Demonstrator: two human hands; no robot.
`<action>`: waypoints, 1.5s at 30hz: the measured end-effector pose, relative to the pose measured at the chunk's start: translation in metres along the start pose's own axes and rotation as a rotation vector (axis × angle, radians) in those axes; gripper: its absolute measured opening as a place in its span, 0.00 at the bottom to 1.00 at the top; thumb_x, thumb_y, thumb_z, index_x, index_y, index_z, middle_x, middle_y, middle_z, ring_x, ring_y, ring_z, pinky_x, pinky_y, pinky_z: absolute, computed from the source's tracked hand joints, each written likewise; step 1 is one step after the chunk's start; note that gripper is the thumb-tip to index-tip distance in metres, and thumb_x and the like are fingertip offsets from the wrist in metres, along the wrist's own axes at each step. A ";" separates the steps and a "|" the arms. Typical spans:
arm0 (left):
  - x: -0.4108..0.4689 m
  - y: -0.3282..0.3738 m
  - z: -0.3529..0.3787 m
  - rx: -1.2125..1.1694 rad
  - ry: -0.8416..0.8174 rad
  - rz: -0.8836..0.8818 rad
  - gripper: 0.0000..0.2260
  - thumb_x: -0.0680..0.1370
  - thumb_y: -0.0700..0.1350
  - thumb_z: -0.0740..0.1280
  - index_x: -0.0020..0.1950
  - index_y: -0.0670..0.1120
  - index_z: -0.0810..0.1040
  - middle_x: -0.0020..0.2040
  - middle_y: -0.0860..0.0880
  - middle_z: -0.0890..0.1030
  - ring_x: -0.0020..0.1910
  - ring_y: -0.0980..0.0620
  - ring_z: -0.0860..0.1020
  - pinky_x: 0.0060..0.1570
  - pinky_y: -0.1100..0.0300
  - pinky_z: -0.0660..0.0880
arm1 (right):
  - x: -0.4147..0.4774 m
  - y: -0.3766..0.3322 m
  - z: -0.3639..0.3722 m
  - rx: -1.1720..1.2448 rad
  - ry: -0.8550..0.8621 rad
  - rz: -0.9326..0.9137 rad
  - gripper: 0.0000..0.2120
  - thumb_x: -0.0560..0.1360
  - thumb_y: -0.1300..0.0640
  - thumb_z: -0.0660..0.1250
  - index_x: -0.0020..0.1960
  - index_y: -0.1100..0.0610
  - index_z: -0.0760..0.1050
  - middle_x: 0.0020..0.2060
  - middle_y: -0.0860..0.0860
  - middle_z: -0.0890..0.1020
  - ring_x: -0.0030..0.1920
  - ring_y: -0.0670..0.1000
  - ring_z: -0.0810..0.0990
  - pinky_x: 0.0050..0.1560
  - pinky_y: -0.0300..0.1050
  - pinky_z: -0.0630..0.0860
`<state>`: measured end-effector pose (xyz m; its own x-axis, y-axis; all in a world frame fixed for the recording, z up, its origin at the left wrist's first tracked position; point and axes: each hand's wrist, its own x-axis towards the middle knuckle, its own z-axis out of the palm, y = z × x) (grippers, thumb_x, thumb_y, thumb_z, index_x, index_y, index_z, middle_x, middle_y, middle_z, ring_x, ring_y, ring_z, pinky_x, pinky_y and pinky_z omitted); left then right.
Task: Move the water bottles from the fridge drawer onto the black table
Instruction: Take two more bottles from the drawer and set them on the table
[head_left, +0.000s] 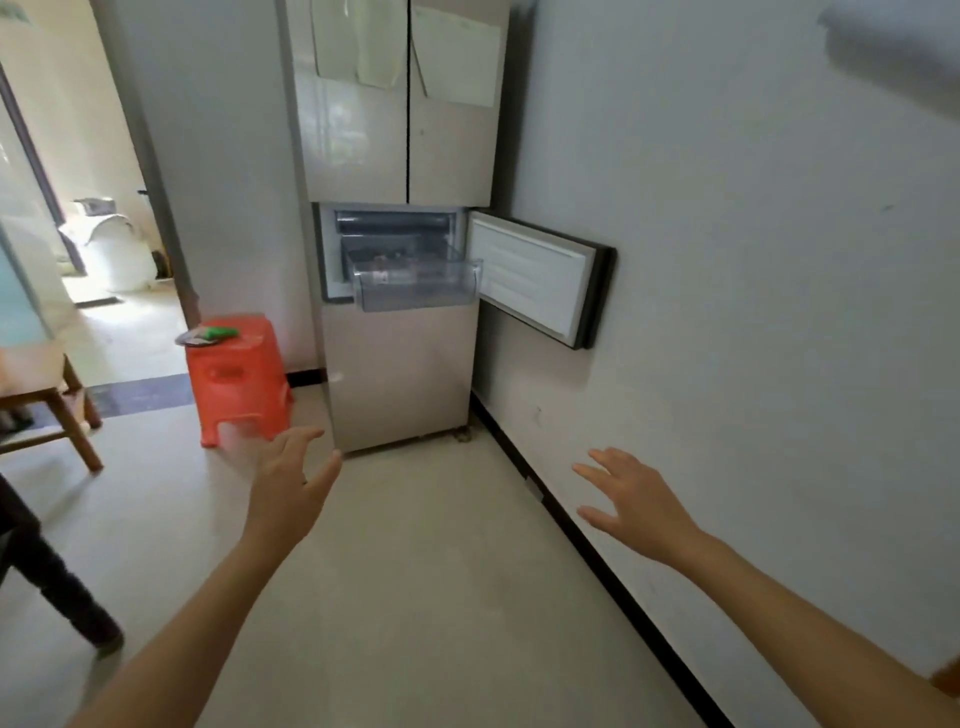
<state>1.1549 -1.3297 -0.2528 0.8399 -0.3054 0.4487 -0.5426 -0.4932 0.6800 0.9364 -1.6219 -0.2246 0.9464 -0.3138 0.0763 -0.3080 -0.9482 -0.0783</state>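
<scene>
A tall beige fridge (400, 364) stands ahead against the wall. Its small middle door (540, 278) hangs open to the right. A clear plastic drawer (415, 288) is pulled out of the open compartment, and something with a label lies inside it, too blurred to name. My left hand (288, 483) and my right hand (631, 499) are both stretched forward over the floor, well short of the fridge, fingers spread and holding nothing. The black table is out of view.
An orange plastic stool (239, 379) with a green item on top stands left of the fridge. A wooden table leg (85, 426) and a person's dark-trousered leg (57, 582) are at the far left. A grey wall (753, 312) runs along the right.
</scene>
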 end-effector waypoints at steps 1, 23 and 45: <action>0.013 0.001 0.009 -0.019 0.011 0.011 0.13 0.72 0.35 0.70 0.56 0.34 0.76 0.54 0.35 0.77 0.55 0.36 0.74 0.56 0.45 0.69 | 0.013 0.010 -0.004 0.001 -0.001 0.027 0.33 0.71 0.39 0.51 0.73 0.52 0.60 0.74 0.52 0.60 0.74 0.52 0.55 0.71 0.47 0.55; 0.262 0.051 0.249 0.022 -0.025 0.024 0.19 0.72 0.48 0.63 0.57 0.36 0.76 0.55 0.38 0.77 0.57 0.38 0.72 0.55 0.53 0.65 | 0.311 0.212 0.016 0.133 0.028 0.071 0.27 0.78 0.45 0.58 0.74 0.51 0.56 0.74 0.50 0.58 0.74 0.49 0.54 0.71 0.43 0.53; 0.497 -0.080 0.349 0.139 0.085 -0.161 0.12 0.73 0.38 0.70 0.56 0.37 0.77 0.54 0.39 0.78 0.56 0.38 0.73 0.56 0.48 0.68 | 0.667 0.201 0.064 0.071 -0.168 -0.246 0.30 0.78 0.44 0.58 0.75 0.49 0.52 0.76 0.50 0.53 0.75 0.50 0.48 0.73 0.47 0.50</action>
<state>1.6205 -1.7269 -0.2865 0.9081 -0.1468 0.3923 -0.3897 -0.6392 0.6630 1.5115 -2.0189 -0.2535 0.9964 -0.0566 -0.0636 -0.0655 -0.9869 -0.1476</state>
